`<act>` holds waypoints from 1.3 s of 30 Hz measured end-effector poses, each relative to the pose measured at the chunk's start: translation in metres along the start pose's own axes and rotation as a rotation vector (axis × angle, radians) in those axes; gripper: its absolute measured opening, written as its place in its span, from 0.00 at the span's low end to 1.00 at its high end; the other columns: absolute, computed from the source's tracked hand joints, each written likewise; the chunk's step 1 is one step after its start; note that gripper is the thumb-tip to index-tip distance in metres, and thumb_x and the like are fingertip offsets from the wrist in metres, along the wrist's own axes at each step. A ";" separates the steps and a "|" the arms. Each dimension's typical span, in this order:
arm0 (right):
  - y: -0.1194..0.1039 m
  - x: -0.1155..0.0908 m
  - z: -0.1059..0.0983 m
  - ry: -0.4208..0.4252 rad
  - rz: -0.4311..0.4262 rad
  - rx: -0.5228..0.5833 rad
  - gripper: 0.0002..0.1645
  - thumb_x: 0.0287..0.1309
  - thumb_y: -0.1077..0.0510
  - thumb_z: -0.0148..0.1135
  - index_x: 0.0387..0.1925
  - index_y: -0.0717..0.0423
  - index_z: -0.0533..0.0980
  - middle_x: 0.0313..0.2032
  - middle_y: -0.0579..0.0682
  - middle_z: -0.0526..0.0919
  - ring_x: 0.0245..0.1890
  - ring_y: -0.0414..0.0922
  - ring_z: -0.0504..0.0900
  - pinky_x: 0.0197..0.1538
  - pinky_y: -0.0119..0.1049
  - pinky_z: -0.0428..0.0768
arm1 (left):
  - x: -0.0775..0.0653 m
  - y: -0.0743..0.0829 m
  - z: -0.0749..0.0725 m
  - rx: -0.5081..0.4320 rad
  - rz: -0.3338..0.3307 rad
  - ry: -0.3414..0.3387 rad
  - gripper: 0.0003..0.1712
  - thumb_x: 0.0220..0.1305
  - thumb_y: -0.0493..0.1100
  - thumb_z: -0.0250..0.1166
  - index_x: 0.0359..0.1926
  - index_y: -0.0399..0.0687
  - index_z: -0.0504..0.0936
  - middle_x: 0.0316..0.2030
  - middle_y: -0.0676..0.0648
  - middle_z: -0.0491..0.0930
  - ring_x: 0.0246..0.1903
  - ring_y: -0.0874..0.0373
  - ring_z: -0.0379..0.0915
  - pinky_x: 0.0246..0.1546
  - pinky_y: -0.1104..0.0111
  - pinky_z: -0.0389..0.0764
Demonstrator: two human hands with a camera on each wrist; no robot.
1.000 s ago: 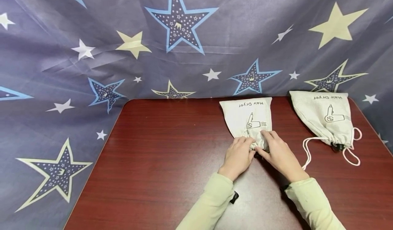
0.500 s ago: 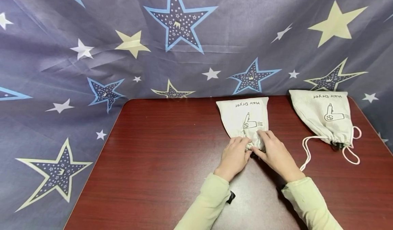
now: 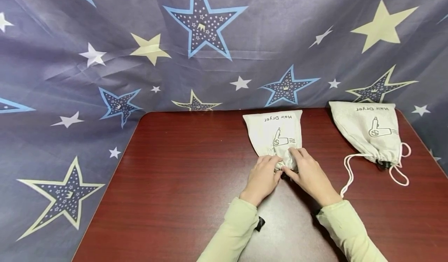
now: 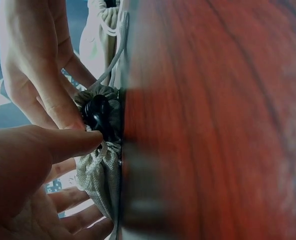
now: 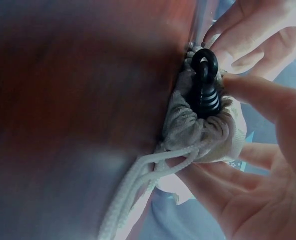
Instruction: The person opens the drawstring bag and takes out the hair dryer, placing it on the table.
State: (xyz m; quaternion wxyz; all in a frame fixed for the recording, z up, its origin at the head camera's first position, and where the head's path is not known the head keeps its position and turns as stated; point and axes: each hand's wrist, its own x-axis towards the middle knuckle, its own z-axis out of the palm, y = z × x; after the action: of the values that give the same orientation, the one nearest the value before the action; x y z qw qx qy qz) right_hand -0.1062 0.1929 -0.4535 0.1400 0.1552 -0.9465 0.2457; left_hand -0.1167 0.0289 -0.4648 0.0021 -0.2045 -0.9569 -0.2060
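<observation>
A white drawstring bag (image 3: pixel 260 131) printed "Hair Dryer" with a dryer drawing lies flat near the table's far edge. My left hand (image 3: pixel 260 178) grips the left side of its gathered mouth, thumb at the opening and fingers along the cloth. My right hand (image 3: pixel 311 176) holds the right side of the mouth the same way. Both thumbs nearly meet there. From the puckered opening pokes a black ribbed cord end with a loop (image 5: pixel 206 95). White drawstring cords (image 5: pixel 132 182) trail from the bag in the right wrist view. What fills the bag is hidden.
A second white "Hair Dryer" drawstring bag (image 3: pixel 360 130) lies at the table's right back, its cords (image 3: pixel 348 172) loose and a black piece (image 3: pixel 384 165) at its mouth. The reddish-brown wooden table (image 3: pixel 168 199) meets a star-patterned cloth (image 3: pixel 210 75) behind.
The bag has slid slightly to the left together with both hands, which keep the same hold on its mouth. The second bag stays put.
</observation>
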 end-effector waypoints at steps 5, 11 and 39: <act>-0.003 0.001 0.001 -0.008 -0.013 -0.004 0.34 0.54 0.56 0.72 0.57 0.72 0.70 0.46 0.68 0.77 0.40 0.64 0.82 0.44 0.58 0.81 | 0.000 -0.004 -0.001 -0.007 0.005 0.008 0.21 0.66 0.49 0.66 0.60 0.59 0.78 0.55 0.52 0.79 0.59 0.56 0.71 0.51 0.59 0.81; -0.007 0.002 0.003 -0.010 -0.021 -0.008 0.34 0.54 0.56 0.73 0.56 0.72 0.70 0.44 0.68 0.77 0.39 0.64 0.82 0.43 0.58 0.81 | -0.002 -0.008 -0.004 -0.031 -0.005 -0.005 0.22 0.66 0.48 0.65 0.60 0.58 0.78 0.56 0.52 0.79 0.60 0.55 0.70 0.51 0.58 0.81; -0.028 0.012 0.020 -0.013 -0.036 -0.010 0.34 0.52 0.55 0.75 0.53 0.71 0.70 0.45 0.69 0.75 0.41 0.63 0.81 0.46 0.56 0.80 | -0.009 -0.036 -0.017 -0.173 0.018 0.029 0.17 0.66 0.47 0.66 0.55 0.53 0.80 0.54 0.51 0.81 0.60 0.53 0.71 0.58 0.57 0.76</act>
State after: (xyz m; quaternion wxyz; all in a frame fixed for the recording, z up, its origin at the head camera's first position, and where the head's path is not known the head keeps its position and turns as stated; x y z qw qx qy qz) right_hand -0.1111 0.1568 -0.4545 0.1392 0.1729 -0.9457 0.2373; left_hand -0.1235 -0.0115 -0.4643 0.0001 -0.2096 -0.9335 -0.2910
